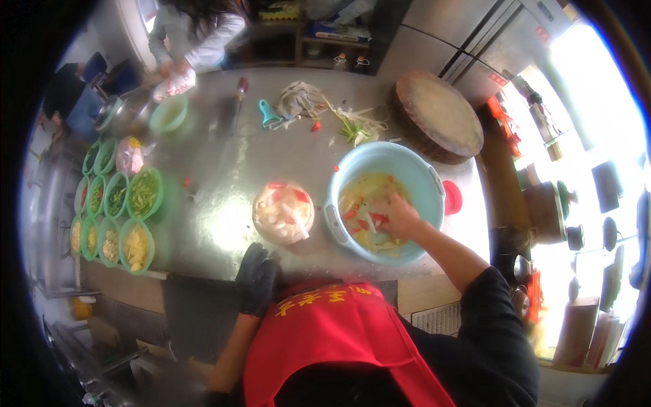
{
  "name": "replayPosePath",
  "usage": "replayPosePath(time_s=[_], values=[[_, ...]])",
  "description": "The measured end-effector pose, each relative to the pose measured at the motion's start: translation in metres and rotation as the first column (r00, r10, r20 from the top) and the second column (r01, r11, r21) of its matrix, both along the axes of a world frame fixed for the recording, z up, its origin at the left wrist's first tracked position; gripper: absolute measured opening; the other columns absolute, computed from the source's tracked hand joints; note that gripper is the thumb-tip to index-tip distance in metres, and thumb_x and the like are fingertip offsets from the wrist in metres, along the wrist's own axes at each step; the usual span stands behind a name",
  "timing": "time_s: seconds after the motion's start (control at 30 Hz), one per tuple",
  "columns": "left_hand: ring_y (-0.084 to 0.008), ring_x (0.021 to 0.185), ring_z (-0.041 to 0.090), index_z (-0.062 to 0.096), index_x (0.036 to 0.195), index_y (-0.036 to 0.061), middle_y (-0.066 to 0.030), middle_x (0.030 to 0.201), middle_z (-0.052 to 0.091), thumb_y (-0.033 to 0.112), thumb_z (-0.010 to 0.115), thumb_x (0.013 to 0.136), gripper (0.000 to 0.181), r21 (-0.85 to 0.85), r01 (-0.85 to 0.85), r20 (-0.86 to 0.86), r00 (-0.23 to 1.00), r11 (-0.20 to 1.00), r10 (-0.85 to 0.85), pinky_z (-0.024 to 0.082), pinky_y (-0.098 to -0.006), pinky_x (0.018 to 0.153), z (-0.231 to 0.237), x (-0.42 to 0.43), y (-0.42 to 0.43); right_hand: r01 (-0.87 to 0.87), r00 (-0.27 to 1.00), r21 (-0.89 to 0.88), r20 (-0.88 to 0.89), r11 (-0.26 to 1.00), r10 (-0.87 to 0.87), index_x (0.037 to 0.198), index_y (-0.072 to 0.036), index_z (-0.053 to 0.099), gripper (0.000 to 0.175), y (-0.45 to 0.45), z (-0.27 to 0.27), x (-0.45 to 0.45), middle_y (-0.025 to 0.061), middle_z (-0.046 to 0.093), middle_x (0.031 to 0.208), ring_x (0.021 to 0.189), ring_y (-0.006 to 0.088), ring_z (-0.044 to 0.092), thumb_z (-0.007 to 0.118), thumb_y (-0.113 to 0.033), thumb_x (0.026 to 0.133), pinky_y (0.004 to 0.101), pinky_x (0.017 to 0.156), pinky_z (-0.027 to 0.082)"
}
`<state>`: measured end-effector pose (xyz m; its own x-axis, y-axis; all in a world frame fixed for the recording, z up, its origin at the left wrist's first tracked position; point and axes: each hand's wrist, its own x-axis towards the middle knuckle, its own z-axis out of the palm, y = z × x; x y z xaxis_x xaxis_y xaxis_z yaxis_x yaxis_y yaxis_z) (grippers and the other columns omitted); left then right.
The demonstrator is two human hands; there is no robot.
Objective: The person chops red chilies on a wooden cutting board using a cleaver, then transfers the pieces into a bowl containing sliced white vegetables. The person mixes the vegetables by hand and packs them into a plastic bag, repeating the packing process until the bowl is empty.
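Note:
My bare right hand (pixel 401 216) reaches down into a light blue plastic basin (pixel 432 168). Its fingertips are partly hidden among red chili pieces (pixel 379 217) and pale vegetable strips in cloudy yellowish liquid (pixel 363 191); whether they grip anything is unclear. To the basin's left stands a round container (pixel 259 224) filled with white vegetable pieces and some red ones. Just below that container, my left hand (pixel 258 280) rests at the table's front edge in a black glove. It holds nothing visible, and its fingers look loosely bent.
Green bowls (pixel 136 246) of cut ingredients line the left side. Across the metal table (pixel 213 152) lie a turquoise peeler (pixel 267 114), a crumpled cloth (pixel 300 99) and vegetable scraps (pixel 356 129). A thick round chopping block (pixel 437 114) stands behind the basin. Another person (pixel 198 40) handles a bag at far left.

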<state>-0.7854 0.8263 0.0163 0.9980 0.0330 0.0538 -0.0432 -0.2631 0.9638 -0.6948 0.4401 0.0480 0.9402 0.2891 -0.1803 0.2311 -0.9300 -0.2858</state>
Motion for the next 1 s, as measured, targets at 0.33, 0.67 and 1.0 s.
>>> replayPosePath(time_s=[0.33, 0.67, 1.0], values=[[-0.0291, 0.112, 0.066, 0.064, 0.123, -0.0049, -0.0196, 0.120, 0.068, 0.011, 0.067, 0.096, 0.031, 0.208, 0.180, 0.180, 0.959, 0.961, -0.219, 0.051, -0.0382, 0.099, -0.022, -0.015, 0.014, 0.437, 0.856, 0.677, -0.112, 0.592, -0.504, 0.095, -0.009, 0.078, 0.014, -0.043, 0.071, 0.007, 0.0108, 0.074, 0.083, 0.073, 0.0173, 0.071, 0.068, -0.015, 0.087, 0.0378, 0.068, 0.057], [-0.0191, 0.099, 0.069, 0.061, 0.124, -0.0019, -0.0124, 0.113, 0.070, 0.008, 0.066, 0.097, 0.029, -0.198, 0.190, -0.040, 0.979, 0.962, -0.201, 0.057, -0.0313, 0.090, -0.019, -0.030, 0.001, 0.759, 0.469, 0.319, 0.335, 0.567, -0.817, 0.135, -0.002, 0.057, 0.051, -0.095, 0.002, -0.091, 0.0182, 0.068, 0.115, 0.094, 0.0322, 0.070, 0.073, -0.020, 0.090, 0.0419, 0.081, 0.060], [-0.0202, 0.102, 0.067, 0.058, 0.127, 0.0030, -0.0100, 0.113, 0.066, 0.021, 0.062, 0.100, 0.033, -0.345, 0.349, -0.302, 0.838, 0.871, -0.455, 0.057, -0.0340, 0.088, -0.020, -0.043, -0.123, 0.715, 0.540, 0.699, -0.573, -0.024, -0.616, 0.111, 0.013, 0.061, 0.033, -0.085, -0.028, -0.116, 0.0188, 0.069, 0.086, 0.063, 0.0275, 0.068, 0.062, -0.012, 0.090, 0.0386, 0.049, 0.056]])
